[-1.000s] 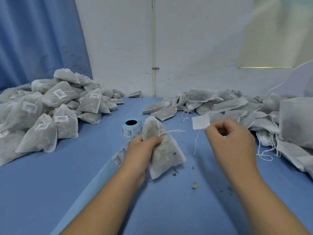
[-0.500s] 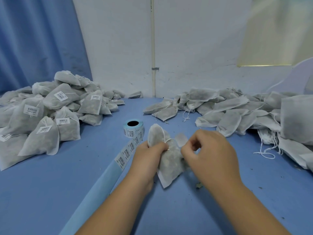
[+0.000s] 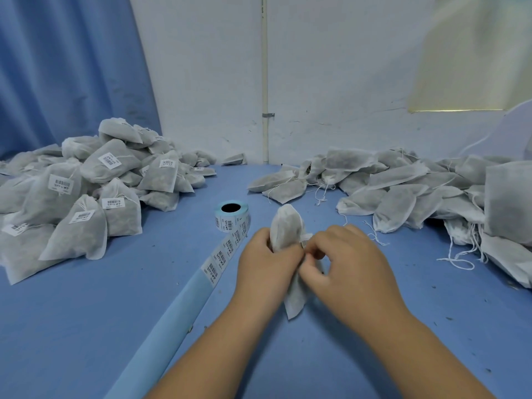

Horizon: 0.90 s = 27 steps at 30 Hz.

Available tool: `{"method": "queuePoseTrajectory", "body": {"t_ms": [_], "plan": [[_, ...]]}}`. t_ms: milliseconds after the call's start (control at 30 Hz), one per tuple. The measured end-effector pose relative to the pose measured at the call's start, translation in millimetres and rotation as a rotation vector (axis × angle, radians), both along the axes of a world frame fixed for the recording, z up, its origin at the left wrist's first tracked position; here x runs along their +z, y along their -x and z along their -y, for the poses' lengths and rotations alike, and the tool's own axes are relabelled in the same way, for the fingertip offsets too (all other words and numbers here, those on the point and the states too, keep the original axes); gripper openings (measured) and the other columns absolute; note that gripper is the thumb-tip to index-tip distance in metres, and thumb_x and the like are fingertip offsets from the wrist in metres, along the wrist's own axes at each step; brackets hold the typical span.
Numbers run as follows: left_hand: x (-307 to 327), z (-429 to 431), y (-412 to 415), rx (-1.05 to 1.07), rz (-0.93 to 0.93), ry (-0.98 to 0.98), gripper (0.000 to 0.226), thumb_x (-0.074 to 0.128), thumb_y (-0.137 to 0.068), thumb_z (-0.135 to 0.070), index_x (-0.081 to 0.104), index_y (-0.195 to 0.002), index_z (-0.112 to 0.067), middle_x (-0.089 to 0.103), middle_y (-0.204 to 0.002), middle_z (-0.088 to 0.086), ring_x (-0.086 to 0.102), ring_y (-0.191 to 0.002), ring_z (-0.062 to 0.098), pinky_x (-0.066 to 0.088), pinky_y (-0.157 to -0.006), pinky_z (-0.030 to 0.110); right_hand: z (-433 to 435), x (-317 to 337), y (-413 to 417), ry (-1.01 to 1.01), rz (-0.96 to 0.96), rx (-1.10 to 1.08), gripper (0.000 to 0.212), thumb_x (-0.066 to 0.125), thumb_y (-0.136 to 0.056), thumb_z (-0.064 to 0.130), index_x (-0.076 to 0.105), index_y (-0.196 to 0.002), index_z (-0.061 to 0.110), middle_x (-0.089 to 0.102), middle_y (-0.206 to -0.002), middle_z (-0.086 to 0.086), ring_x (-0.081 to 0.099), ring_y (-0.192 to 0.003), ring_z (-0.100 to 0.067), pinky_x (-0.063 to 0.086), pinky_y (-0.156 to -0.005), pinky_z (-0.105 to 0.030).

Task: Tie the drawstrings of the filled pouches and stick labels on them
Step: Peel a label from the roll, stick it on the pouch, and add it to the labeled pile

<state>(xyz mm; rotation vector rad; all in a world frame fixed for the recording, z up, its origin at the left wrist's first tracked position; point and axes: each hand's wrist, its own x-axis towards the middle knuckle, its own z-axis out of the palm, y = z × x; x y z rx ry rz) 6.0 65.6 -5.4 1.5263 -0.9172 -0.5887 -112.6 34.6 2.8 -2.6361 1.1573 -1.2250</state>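
- You are gripping the pouch [image 3: 285,230] in your left hand [image 3: 266,264]. Your fingers are curling round its middle, so its rounded upper end is sticking up above your knuckles and its lower corner is pointing down toward the table [image 3: 86,318].
- Your right hand [image 3: 349,266] is working on the same pouch from the right. Its fingers [image 3: 331,240] are curling in tight, and the thumb and forefinger are pinching at the pouch's right edge, touching your left fingertips.
- A small white scrap [image 3: 307,237] is showing just above that pinch, against the pouch. It is too blurred to tell whether it is a label or string.
- The pouch is sitting between your two hands, over the middle of the table and near the label roll [image 3: 231,216], to its right.
- The label roll is standing on end, with a strip of labels [image 3: 227,250] trailing toward you. The bare pale-blue backing [image 3: 161,326] is running on toward the near edge.
- A heap of labelled pouches [image 3: 86,191] is lying well apart on your left.
- A heap of unlabelled pouches [image 3: 403,194] is lying on your right, with loose drawstrings [image 3: 457,262] trailing onto the table.
- A blue curtain [image 3: 57,67] and a white wall [image 3: 331,82] are standing behind the table.
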Motion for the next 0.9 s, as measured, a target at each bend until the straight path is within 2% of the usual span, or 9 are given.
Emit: {"method": "queuePoseTrajectory", "body": {"t_ms": [167,300,333,433,500,667,733,800,900], "plan": [[3,-2,-2,-0.035,0.002,-0.003,0.01,0.066,-0.078,-0.014,0.057,-0.076,-0.016,0.056,-0.065,-0.009,0.052,-0.061,0.009,0.038,-0.058,0.024,4,-1,1,-0.064,-0.007,0.037,0.004,0.065,-0.074,0.013,0.062,-0.075,0.017,0.057,-0.075,0.003,0.051,-0.075,-0.022,0.044,-0.067,-0.039],[5,-4,-5,-0.1,0.017,-0.014,0.028,0.063,-0.08,-0.011,0.049,-0.059,-0.022,0.046,-0.047,-0.016,0.042,-0.045,0.0,0.033,-0.046,0.013,3,1,1,-0.089,-0.043,0.034,0.002,0.062,-0.077,0.014,0.06,-0.077,0.015,0.055,-0.078,0.002,0.05,-0.079,-0.023,0.043,-0.07,-0.039],[5,-4,-5,-0.125,0.027,-0.028,0.029,0.062,-0.079,-0.012,0.046,-0.057,-0.021,0.042,-0.046,-0.015,0.039,-0.045,0.002,0.032,-0.048,0.014,3,2,1,-0.093,-0.05,0.032,0.002,0.062,-0.078,0.014,0.06,-0.078,0.016,0.055,-0.079,0.003,0.05,-0.08,-0.023,0.042,-0.071,-0.039],[8,-5,-1,-0.185,-0.005,-0.07,0.008,0.053,-0.066,-0.025,0.05,-0.061,-0.019,0.043,-0.06,-0.004,0.04,-0.063,0.015,0.035,-0.066,0.031,3,2,2,-0.115,-0.096,0.034,0.008,0.06,-0.081,0.02,0.064,-0.088,0.02,0.056,-0.087,0.006,0.05,-0.087,-0.019,0.042,-0.077,-0.036],[9,-5,0,-0.214,-0.083,-0.069,0.017,0.051,-0.063,-0.027,0.057,-0.07,-0.013,0.047,-0.068,0.004,0.043,-0.071,0.017,0.038,-0.072,0.036,1,4,3,-0.126,-0.116,0.053,0.013,0.057,-0.082,0.022,0.066,-0.092,0.021,0.055,-0.089,0.007,0.049,-0.089,-0.017,0.042,-0.08,-0.036],[4,-2,-6,-0.254,-0.296,-0.011,0.028,0.065,-0.087,-0.032,0.068,-0.088,-0.004,0.069,-0.084,0.015,0.066,-0.084,0.03,0.05,-0.084,0.044,2,3,5,-0.179,-0.121,0.184,0.03,0.047,-0.076,0.025,0.073,-0.092,0.026,0.058,-0.088,0.011,0.048,-0.088,-0.015,0.041,-0.083,-0.034],[2,-2,-9,-0.231,-0.341,0.01,0.029,0.062,-0.095,-0.026,0.071,-0.099,0.0,0.074,-0.098,0.019,0.071,-0.098,0.035,0.051,-0.095,0.048,3,3,5,-0.278,0.046,0.264,0.024,0.054,-0.078,0.017,0.075,-0.086,0.028,0.062,-0.087,0.014,0.053,-0.091,-0.011,0.041,-0.084,-0.025],[1,-3,-10,-0.23,-0.372,0.019,0.025,0.062,-0.095,-0.022,0.071,-0.106,-0.001,0.075,-0.1,0.017,0.071,-0.1,0.032,0.051,-0.099,0.049,7,4,5,-0.42,0.321,0.269,0.024,0.063,-0.08,0.009,0.074,-0.081,0.031,0.066,-0.086,0.016,0.058,-0.088,-0.004,0.041,-0.077,-0.015],[2,-4,-8,-0.258,-0.386,0.03,0.025,0.062,-0.095,-0.021,0.07,-0.109,-0.003,0.076,-0.1,0.013,0.072,-0.097,0.028,0.053,-0.096,0.047,15,5,10,-0.649,0.55,0.186,0.021,0.077,-0.076,0.029,0.068,-0.094,0.036,0.064,-0.095,0.016,0.06,-0.08,0.004,0.045,-0.069,-0.015]]}}
